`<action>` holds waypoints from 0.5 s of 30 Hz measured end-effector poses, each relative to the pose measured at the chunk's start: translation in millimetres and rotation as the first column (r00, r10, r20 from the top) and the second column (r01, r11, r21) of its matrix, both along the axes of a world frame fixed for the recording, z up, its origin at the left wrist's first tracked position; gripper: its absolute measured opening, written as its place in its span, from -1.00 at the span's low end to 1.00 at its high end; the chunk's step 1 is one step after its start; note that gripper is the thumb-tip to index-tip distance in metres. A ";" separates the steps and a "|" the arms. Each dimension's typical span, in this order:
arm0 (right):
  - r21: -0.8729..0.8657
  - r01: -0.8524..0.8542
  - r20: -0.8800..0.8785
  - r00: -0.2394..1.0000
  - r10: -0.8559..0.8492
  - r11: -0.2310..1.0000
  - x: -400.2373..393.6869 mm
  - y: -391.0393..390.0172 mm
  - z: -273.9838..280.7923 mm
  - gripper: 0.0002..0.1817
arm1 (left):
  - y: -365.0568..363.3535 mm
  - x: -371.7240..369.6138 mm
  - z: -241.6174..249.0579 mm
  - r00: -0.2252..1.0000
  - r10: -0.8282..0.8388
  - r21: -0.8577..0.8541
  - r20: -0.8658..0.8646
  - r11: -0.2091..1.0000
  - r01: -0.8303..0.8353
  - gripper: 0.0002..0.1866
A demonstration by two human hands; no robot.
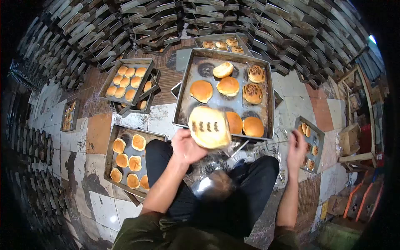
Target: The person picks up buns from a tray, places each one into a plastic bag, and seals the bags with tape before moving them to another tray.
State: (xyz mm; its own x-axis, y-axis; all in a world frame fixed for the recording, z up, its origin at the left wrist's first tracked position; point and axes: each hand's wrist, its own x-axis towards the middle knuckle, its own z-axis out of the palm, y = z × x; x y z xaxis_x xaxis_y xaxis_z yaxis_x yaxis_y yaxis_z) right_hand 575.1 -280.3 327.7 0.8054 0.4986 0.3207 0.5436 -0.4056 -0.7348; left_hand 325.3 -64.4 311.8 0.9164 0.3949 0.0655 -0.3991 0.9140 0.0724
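Observation:
My left hand (pixel 186 146) is closed on a round bun (pixel 209 127), raised over the front edge of the large metal tray (pixel 229 54). The bun's pale face shows a row of short dark marks. In the large tray are several golden buns (pixel 201 91), and at its right side two buns with dark streaks (pixel 252 94). Off to the right, my right hand (pixel 296 149) holds nothing that I can see, its fingers loosely apart. It is beside a smaller tray (pixel 320 146) of buns and clear plastic (pixel 281 160).
Stacked trays of buns (pixel 127 79) stand at the left, and another tray (pixel 111 156) lies by my left knee. Piled metal trays (pixel 158 21) line the back. A wooden frame (pixel 354 159) stands at the right. Crumpled clear plastic (pixel 210 166) is between my legs.

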 end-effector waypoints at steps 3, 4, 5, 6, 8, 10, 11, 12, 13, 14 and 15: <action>0.068 -0.637 -0.050 0.767 0.640 0.768 -74.0 64.5 47.5 -0.66 | -36.3 -27.0 -8.3 0.998 0.019 -0.013 -0.057 1.000 -0.019 -0.29; 0.142 -0.673 -0.184 0.702 0.688 0.725 -88.6 80.6 50.8 -0.66 | -44.6 -39.2 -2.9 0.995 -0.046 -0.031 -0.085 0.999 0.044 -0.33; 0.222 -0.699 -0.315 0.609 0.728 0.680 -100.3 91.9 52.9 -0.66 | -50.5 -45.4 4.6 0.971 -0.044 -0.041 -0.236 0.999 0.035 -0.41; 0.156 -0.775 -0.419 0.510 0.752 0.613 -104.8 100.5 54.4 -0.70 | -56.3 -50.9 8.7 0.896 -0.026 0.041 -0.443 0.998 0.049 -0.44; 0.117 -0.880 -0.528 0.337 0.779 0.460 -116.9 106.2 50.0 -0.79 | -57.5 -55.5 28.8 0.751 -0.072 0.030 -0.656 0.992 0.121 -0.56; 0.057 -0.835 -0.443 0.470 0.763 0.547 -133.1 104.2 44.5 -0.86 | -52.2 -64.9 16.5 0.777 0.059 0.217 -0.627 0.971 0.101 -0.60; 0.019 -0.806 -0.363 0.545 0.755 0.591 -138.1 104.5 40.5 -0.87 | -50.4 -68.2 11.7 0.800 0.169 0.407 -0.576 0.908 0.101 -0.64; 0.009 -0.793 -0.352 0.567 0.744 0.609 -144.1 104.0 39.1 -0.88 | -48.5 -70.2 9.4 0.800 0.249 0.493 -0.547 0.867 0.067 -0.71; 0.000 -0.800 -0.361 0.559 0.746 0.600 -148.4 102.8 35.0 -0.88 | -42.4 -73.1 1.2 0.768 0.259 0.516 -0.586 0.850 0.108 -0.74; -0.018 -0.815 -0.279 0.560 0.780 0.579 -151.8 102.4 29.9 -0.88 | -39.0 -75.4 -3.3 0.759 0.302 0.575 -0.577 0.810 0.116 -0.73; -0.036 -0.830 -0.192 0.553 0.811 0.557 -153.8 103.7 26.8 -0.88 | -34.8 -76.7 -5.1 0.750 0.345 0.633 -0.565 0.764 0.125 -0.72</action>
State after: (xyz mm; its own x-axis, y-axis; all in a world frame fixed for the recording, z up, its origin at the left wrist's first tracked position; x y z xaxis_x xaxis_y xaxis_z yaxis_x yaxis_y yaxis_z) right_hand 421.4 -176.5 354.5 0.0564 0.9882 0.1424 0.5798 0.0837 -0.8104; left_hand 248.7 -99.2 306.6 0.7791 0.5821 -0.2327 -0.1374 0.5208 0.8426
